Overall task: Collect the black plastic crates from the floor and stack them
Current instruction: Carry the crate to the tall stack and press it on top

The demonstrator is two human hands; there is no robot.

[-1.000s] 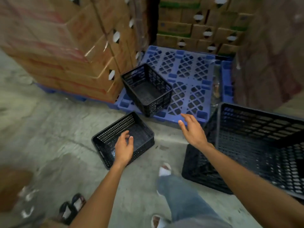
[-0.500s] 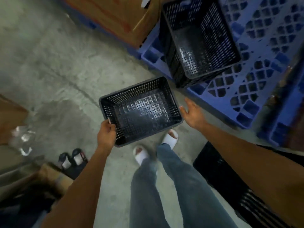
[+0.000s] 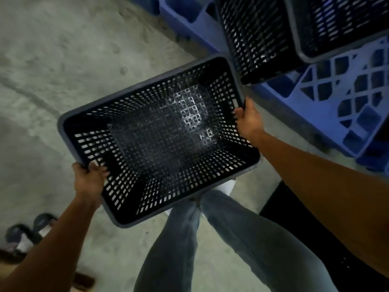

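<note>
Crate (image 3: 160, 142) hangs above the floor (image 3: 52, 81), mouth up, your left hand (image 3: 89, 180) clamped on its near-left rim and your right hand (image 3: 248, 121) clamped on the opposite rim. Keep both grips even so it stays level, then carry it right, square it over the crate on the blue pallet (image 3: 263, 39) and lower it straight in.

The held crate (image 3: 160, 140) hides most of both feet; only a white patch of footwear (image 3: 226, 186) shows below its rim. The second crate (image 3: 263, 39) and the blue pallet (image 3: 336, 102) are cut off by the top and right edges. The sandals (image 3: 27, 234) at lower left are blurred. A dark object (image 3: 305, 239) behind the right forearm is unidentifiable.
</note>
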